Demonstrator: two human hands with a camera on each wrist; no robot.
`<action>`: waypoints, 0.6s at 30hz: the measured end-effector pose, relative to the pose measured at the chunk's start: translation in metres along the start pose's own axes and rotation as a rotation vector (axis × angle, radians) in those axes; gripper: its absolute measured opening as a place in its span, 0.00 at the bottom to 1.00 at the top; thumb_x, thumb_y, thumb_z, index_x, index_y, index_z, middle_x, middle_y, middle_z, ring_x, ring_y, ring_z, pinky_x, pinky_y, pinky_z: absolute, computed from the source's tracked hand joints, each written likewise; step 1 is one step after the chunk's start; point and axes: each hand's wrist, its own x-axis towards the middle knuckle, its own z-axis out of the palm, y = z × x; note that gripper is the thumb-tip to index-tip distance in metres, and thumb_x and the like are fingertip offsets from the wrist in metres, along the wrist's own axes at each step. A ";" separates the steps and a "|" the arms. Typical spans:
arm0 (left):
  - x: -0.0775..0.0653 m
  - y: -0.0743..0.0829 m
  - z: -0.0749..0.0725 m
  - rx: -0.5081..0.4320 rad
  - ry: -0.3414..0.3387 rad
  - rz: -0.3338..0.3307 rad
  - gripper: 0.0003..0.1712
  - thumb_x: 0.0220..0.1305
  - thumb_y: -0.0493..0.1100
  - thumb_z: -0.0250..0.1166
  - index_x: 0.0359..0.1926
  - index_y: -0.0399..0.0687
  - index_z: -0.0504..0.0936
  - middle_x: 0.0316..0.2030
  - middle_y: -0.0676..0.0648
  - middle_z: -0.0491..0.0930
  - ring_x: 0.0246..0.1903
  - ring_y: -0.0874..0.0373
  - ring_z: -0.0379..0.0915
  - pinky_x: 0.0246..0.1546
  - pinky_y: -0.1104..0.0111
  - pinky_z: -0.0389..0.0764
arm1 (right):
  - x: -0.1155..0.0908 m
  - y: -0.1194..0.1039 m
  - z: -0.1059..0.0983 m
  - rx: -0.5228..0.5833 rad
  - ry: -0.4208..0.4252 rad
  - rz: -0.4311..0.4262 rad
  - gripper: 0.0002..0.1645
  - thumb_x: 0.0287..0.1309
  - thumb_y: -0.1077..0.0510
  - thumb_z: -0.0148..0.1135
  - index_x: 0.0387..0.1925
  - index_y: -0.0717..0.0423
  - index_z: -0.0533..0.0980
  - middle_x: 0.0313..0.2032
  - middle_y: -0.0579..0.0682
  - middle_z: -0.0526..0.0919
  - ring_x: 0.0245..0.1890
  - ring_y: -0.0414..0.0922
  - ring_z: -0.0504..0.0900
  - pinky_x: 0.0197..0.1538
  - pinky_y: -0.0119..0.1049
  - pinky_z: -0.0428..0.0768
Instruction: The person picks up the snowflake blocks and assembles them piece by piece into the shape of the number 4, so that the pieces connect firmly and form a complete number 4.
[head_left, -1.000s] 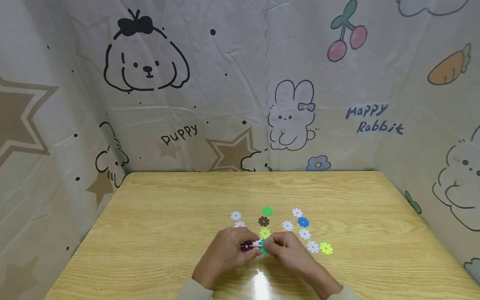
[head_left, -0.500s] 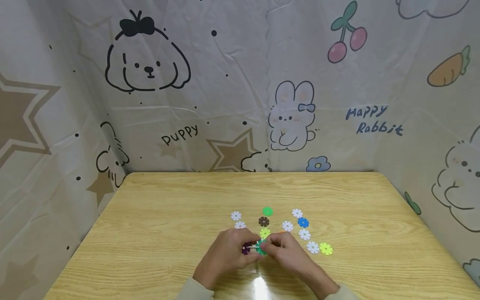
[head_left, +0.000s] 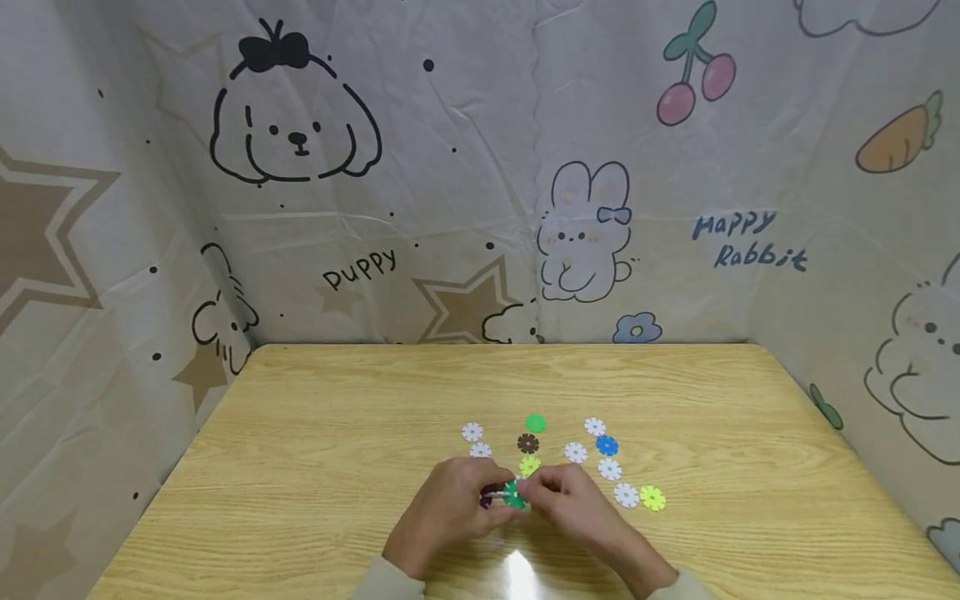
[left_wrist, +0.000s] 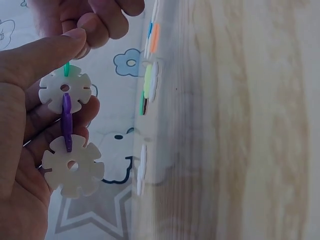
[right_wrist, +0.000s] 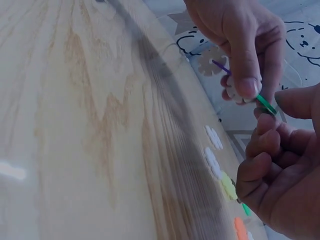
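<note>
Slotted plastic snowflake discs are joined edge to edge in a short chain between the hands, above the table. From the left wrist, a white disc (left_wrist: 73,180) hangs at one end, then a purple disc (left_wrist: 67,119), another white disc (left_wrist: 75,85) and a green disc (left_wrist: 67,70). My left hand (head_left: 453,504) grips the chain, its thumb pressing on the white disc beside the green one. My right hand (head_left: 588,504) pinches the outer edge of the green disc (head_left: 513,495) with thumb and fingertips. Fingers partly hide the purple disc in the head view.
Loose discs lie flat on the wooden table (head_left: 337,433) beyond the hands: a bright green disc (head_left: 536,423), a brown disc (head_left: 528,443), a blue disc (head_left: 607,445), a yellow disc (head_left: 652,498) and several white ones. A printed cloth (head_left: 420,167) hangs behind the table.
The green disc has shifted slightly left with the chain, and more of its face shows beside the right thumb. The purple disc is now more covered by the left hand.
</note>
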 end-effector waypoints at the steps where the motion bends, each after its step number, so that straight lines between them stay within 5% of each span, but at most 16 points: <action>1: 0.000 0.000 -0.001 0.002 -0.001 -0.006 0.12 0.51 0.46 0.80 0.35 0.49 0.88 0.24 0.59 0.78 0.22 0.72 0.66 0.23 0.81 0.67 | 0.000 0.000 -0.001 -0.001 0.007 0.005 0.22 0.70 0.54 0.60 0.26 0.70 0.75 0.17 0.42 0.68 0.17 0.35 0.61 0.19 0.27 0.60; 18: -0.005 -0.006 -0.008 0.029 0.008 -0.051 0.11 0.50 0.47 0.80 0.31 0.50 0.86 0.19 0.60 0.73 0.20 0.73 0.62 0.20 0.79 0.65 | 0.005 0.009 -0.007 -0.170 0.075 -0.035 0.10 0.66 0.55 0.64 0.38 0.59 0.81 0.29 0.51 0.80 0.28 0.43 0.76 0.30 0.32 0.76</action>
